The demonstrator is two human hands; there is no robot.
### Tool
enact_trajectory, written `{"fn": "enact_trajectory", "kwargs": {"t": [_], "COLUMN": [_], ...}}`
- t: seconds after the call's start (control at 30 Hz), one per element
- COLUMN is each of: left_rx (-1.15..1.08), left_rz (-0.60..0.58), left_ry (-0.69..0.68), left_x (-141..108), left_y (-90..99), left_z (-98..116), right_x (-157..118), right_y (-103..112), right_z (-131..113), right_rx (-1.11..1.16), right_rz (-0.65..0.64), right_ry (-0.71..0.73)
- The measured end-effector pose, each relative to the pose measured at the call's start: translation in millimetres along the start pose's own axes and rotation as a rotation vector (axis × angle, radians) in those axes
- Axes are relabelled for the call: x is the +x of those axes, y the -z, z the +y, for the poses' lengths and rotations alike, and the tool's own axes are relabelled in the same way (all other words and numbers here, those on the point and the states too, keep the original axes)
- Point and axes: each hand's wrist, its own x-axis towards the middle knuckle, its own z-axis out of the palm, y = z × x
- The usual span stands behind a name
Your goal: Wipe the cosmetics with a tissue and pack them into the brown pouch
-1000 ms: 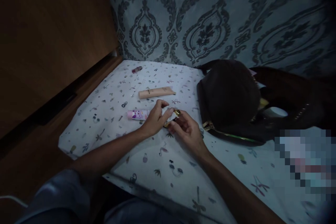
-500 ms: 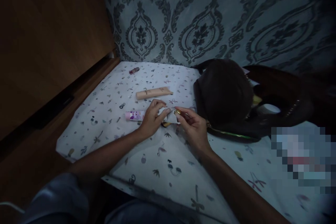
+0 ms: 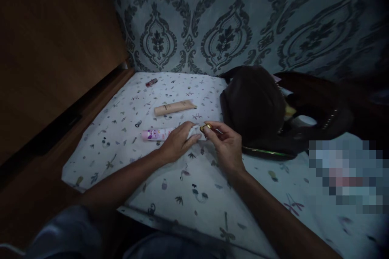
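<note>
Near the middle of the frame, the right hand pinches a small gold piece between thumb and fingers, while the left hand has its fingers closed on a pale piece, mostly hidden, right beside it. With something so small, a light fingertip pinch and a steady left hand would serve best, both kept low over the printed sheet. Care is due at the left, where the pink-capped tube runs up to the left hand; the beige tube lies farther up, well clear.
</note>
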Motion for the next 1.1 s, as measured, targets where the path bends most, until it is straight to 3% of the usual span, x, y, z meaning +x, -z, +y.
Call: {"fn": "enact_trajectory", "kwargs": {"t": [0.17, 0.3, 0.4, 0.5, 0.83, 1.0, 1.1], "left_rx": [-0.043, -0.155, -0.359, -0.523, -0.73, -0.743, -0.605], "left_rz": [0.026, 0.019, -0.012, 0.042, 0.177, 0.088, 0.007], "left_ry": [0.017, 0.12, 0.211, 0.274, 0.445, 0.52, 0.384], "left_x": [1.6, 2.3, 2.9, 4.1, 9.0, 8.7, 6.7], "left_y": [3.2, 4.5, 2.3, 0.3, 5.9, 1.8, -0.5], "left_z": [-2.2, -4.4, -6.9, -6.8, 5.3, 7.6, 7.6], "right_x": [8.3, 14.4, 14.3, 11.9, 3.4, -4.0, -6.7], "right_y": [3.0, 5.1, 4.0, 2.5, -0.5, -6.9, -9.2], "right_z": [3.8, 6.0, 5.4, 3.7, -4.7, -3.7, -1.7], "right_rx": [0.178, 0.353, 0.42, 0.4, 0.272, 0.284, 0.283], "right_rz": [0.118, 0.152, 0.106, 0.054, -0.117, -0.245, -0.253], "right_ry": [-0.027, -0.063, -0.12, -0.186, -0.341, -0.402, -0.383]}}
